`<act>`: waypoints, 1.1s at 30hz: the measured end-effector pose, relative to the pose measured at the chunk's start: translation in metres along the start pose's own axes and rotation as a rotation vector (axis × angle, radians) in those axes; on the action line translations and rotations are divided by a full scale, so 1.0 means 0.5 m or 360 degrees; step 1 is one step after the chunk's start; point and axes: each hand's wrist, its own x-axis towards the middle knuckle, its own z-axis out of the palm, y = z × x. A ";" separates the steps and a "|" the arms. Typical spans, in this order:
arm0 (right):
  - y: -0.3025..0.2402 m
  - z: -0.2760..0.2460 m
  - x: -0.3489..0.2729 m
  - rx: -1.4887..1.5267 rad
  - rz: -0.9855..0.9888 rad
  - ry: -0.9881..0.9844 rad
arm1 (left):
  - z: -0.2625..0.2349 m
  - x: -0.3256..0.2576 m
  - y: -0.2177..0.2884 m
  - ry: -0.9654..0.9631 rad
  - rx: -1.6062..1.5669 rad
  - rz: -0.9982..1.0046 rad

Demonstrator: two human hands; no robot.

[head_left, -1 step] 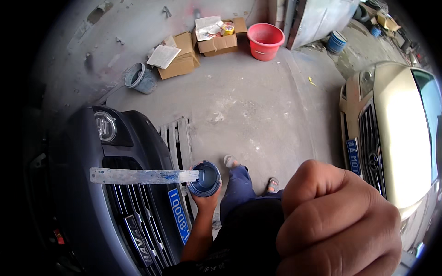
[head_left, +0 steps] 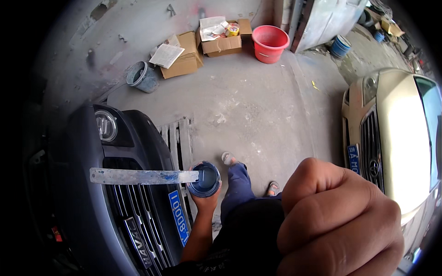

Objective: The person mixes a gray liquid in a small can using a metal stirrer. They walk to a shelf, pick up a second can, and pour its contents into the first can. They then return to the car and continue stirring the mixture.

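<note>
My left hand is closed round a paint cup with blue-grey liquid inside and dried paint on its rim. A long flat stir stick, smeared with blue and white, leans out of the cup toward the left, over the front of a dark car. Close up at the lower right, my right hand is curled into a fist, knuckles toward me. Whatever its fingers hold, if anything, is hidden behind them.
At left stands the dark car, above a slatted wooden pallet. A beige car is on the right. Along the back wall are a grey bucket, cardboard boxes and a red tub. A blue drum stands farther right.
The view has shifted a little, so the tub, boxes and beige car sit slightly lower and more to the right. Both hands keep nearly the same place and grip.
</note>
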 end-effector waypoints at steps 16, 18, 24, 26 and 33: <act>0.920 0.056 0.241 -0.0279 0.1410 -0.0634 | -0.268 0.792 -0.208 0.0426 0.0195 0.0140; 1.057 0.063 0.164 -0.0434 0.1343 -0.1143 | -0.300 0.887 -0.245 0.0455 0.0221 0.0164; 1.367 0.135 0.194 -0.0154 0.1350 -0.1628 | -0.370 1.160 -0.348 0.0663 0.0461 0.0140; 1.458 0.150 0.279 -0.0164 0.1254 -0.1755 | -0.389 1.248 -0.353 0.0750 0.0404 0.0109; 1.682 0.206 0.638 0.0269 0.0988 -0.2266 | -0.524 1.442 -0.387 0.1109 0.0248 -0.0128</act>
